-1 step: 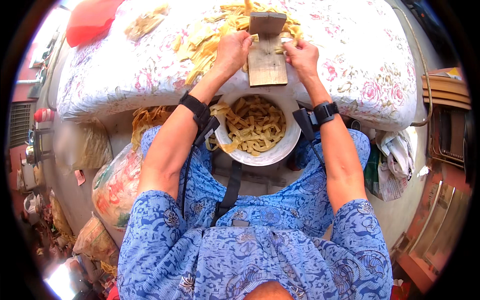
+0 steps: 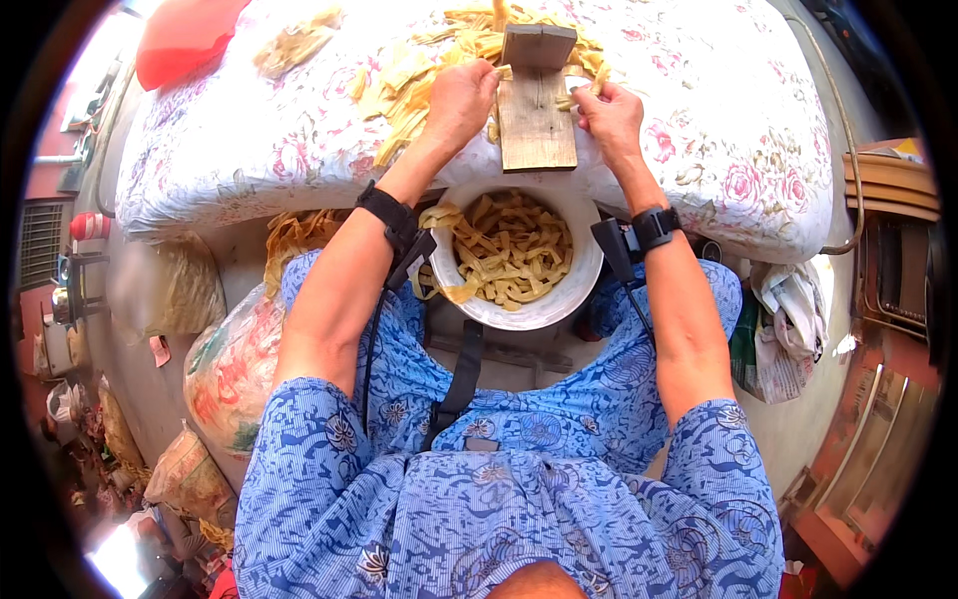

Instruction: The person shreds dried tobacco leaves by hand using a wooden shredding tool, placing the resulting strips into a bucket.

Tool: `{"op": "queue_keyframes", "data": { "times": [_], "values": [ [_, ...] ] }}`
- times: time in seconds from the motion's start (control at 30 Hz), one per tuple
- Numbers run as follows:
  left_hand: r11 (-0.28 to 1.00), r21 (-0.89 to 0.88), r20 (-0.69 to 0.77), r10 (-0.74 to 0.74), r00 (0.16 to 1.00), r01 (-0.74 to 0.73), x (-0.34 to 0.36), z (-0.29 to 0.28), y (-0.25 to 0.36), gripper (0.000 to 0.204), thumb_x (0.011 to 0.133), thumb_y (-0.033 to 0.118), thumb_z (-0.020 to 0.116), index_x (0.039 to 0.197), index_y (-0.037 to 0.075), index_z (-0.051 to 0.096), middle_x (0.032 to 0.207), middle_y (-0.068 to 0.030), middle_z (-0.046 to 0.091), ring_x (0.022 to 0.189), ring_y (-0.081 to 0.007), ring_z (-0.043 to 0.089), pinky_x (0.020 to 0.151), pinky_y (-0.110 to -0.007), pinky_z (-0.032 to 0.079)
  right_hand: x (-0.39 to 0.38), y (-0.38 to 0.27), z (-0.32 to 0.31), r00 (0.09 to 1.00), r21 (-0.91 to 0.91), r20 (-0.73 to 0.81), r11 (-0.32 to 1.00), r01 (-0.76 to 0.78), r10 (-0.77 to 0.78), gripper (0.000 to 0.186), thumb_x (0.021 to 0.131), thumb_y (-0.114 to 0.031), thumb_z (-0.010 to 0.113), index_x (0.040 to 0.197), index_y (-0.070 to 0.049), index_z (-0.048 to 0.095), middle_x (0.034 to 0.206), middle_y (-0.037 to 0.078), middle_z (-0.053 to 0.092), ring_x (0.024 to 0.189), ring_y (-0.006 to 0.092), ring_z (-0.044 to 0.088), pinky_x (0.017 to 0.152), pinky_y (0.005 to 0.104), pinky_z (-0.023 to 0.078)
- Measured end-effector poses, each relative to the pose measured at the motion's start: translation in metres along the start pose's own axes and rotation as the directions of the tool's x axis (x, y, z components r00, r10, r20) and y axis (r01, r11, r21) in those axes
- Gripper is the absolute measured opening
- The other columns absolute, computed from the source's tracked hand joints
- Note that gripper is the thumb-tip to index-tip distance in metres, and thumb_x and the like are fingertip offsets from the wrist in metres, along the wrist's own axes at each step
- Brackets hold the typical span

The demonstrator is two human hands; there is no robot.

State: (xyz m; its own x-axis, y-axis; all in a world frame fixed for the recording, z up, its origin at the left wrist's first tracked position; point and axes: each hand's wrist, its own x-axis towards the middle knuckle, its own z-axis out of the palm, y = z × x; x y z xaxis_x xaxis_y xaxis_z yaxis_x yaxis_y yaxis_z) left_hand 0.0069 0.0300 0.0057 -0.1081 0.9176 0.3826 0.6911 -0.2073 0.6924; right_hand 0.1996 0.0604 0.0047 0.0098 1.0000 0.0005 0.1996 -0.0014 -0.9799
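A wooden board (image 2: 537,125) with an upright block (image 2: 539,46) at its far end lies at the near edge of a cloth-covered table. To its left, my left hand (image 2: 463,105) is closed, pinching the end of a pale yellow strip (image 2: 505,73) by the block. On the board's other side, my right hand (image 2: 613,120) has its fingers closed around another yellowish strip (image 2: 599,77). Whether both ends belong to one strip, I cannot tell. Below the board stands a white basin (image 2: 461,309) holding many short, curled yellowish strips (image 2: 514,255).
Long yellow strips (image 2: 404,100) lie heaped on the flowered tablecloth (image 2: 738,150). A red item (image 2: 185,40) rests at the far left. Stuffed bags (image 2: 235,364) stand on the floor to my left, and a white plastic bag (image 2: 788,319) is beneath the table at right.
My right hand has shifted slightly right and nearer, and the strip above its fingers shows more clearly. My left hand stays almost in place.
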Motion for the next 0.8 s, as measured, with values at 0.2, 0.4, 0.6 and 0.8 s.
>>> {"op": "queue_keyframes", "data": {
  "times": [0.2, 0.4, 0.6, 0.8],
  "values": [
    [0.997, -0.053, -0.164, -0.066, 0.984, 0.058, 0.005, -0.043, -0.025, 0.022, 0.087, 0.022, 0.052, 0.082, 0.004, 0.064, 0.056, 0.0034, 0.052, 0.053, -0.0029, 0.047, 0.048, -0.022, 0.04, -0.028, -0.028, -0.013, 0.965, 0.134, 0.262, 0.989, -0.062, 0.025, 0.014, 0.077, -0.015, 0.063, 0.073, -0.001, 0.059, 0.058, -0.001, 0.053, 0.044, 0.0032, 0.047, 0.041, 0.0165, 0.038],
    [0.879, 0.404, -0.292, 0.388, 0.874, -0.255, -0.014, -0.081, -0.007, 0.023, 0.072, 0.017, 0.063, 0.091, 0.004, 0.06, 0.073, -0.0096, 0.058, 0.064, -0.0284, 0.054, 0.064, -0.038, 0.044, -0.065, -0.053, -0.035, 0.727, -0.158, 0.684, 0.985, 0.067, 0.06, 0.027, 0.079, -0.029, 0.065, 0.079, -0.002, 0.062, 0.057, -0.003, 0.051, 0.045, 0.0031, 0.044, 0.042, 0.0171, 0.036],
    [0.966, 0.217, 0.719, -0.059, 0.692, -0.143, -0.099, -0.05, -0.011, 0.016, 0.077, 0.019, 0.061, 0.079, 0.003, 0.064, 0.066, -0.0093, 0.059, 0.062, -0.0211, 0.057, 0.058, -0.033, 0.046, -0.076, -0.053, -0.04, 0.531, -0.467, 0.815, 0.807, 0.363, 0.233, 0.03, 0.08, -0.029, 0.062, 0.076, 0.001, 0.062, 0.056, 0.003, 0.054, 0.05, 0.0094, 0.052, 0.047, 0.0218, 0.043],
    [0.821, 0.348, 0.88, -0.119, 0.46, -0.453, -0.165, -0.003, -0.008, 0.029, 0.067, 0.028, 0.067, 0.073, 0.001, 0.063, 0.076, -0.0153, 0.06, 0.079, -0.0311, 0.058, 0.069, -0.039, 0.047, -0.09, -0.025, -0.02, 0.389, -0.351, 0.904, 0.831, 0.432, 0.179, 0.027, 0.079, -0.023, 0.062, 0.077, 0.003, 0.061, 0.058, 0.006, 0.056, 0.052, 0.0114, 0.054, 0.049, 0.024, 0.045]
  ]
}}
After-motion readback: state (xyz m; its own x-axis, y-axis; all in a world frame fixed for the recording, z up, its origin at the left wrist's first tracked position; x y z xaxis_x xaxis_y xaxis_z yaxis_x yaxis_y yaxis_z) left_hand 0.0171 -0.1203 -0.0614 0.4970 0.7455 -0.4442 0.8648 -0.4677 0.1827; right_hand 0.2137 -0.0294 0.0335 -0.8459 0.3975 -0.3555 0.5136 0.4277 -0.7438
